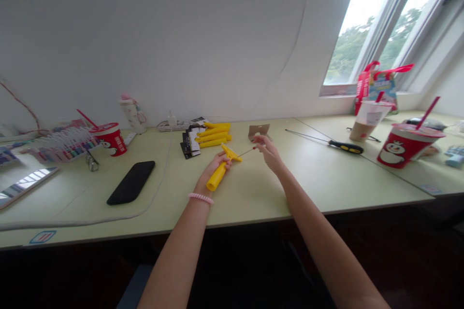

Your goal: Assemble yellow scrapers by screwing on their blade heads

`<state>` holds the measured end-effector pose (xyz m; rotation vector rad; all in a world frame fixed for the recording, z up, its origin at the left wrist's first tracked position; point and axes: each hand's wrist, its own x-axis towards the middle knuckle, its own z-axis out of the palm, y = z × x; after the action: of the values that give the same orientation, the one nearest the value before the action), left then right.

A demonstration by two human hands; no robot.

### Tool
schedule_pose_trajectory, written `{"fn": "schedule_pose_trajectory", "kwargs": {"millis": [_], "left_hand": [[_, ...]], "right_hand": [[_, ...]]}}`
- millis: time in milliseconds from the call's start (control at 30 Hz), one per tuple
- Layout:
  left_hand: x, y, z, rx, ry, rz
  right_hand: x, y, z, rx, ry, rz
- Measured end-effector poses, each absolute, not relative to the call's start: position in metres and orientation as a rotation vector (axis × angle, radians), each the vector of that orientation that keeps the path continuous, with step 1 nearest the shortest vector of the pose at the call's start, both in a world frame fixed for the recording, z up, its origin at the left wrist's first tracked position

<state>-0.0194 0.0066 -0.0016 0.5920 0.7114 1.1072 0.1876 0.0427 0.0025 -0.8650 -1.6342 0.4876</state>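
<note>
My left hand (216, 164) is wrapped round a yellow tool (217, 175) with a tubular handle and a flat crosswise head, tilted over the table. My right hand (266, 151) pinches the small red end of a thin rod (246, 152), whose other end meets the head of the yellow tool. Just behind my right hand lies an opened piece of brown cardboard (258, 131). Several yellow handles (215, 135) with black-and-white cards (190, 142) are piled behind my left hand.
A long screwdriver (345, 147) lies to the right, near a brown drink cup (369, 120) and a red cup (406, 147). On the left are a black phone-like slab (132, 183), another red cup (111, 139), a bottle (132, 114) and a white cable (159, 186).
</note>
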Motion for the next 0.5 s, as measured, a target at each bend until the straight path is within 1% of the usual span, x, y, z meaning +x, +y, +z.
{"fn": "schedule_pose_trajectory", "kwargs": {"millis": [167, 367, 500], "left_hand": [[-0.019, 0.005, -0.001, 0.622, 0.699, 1.09], [-0.019, 0.002, 0.0, 0.654, 0.68, 1.066], [-0.019, 0.003, 0.0, 0.643, 0.702, 1.072]], "right_hand": [[0.188, 0.039, 0.004, -0.88, -1.647, 0.339], [0.189, 0.029, 0.008, -1.058, -1.566, 0.156], [0.19, 0.031, 0.008, -1.018, -1.637, 0.15]]}}
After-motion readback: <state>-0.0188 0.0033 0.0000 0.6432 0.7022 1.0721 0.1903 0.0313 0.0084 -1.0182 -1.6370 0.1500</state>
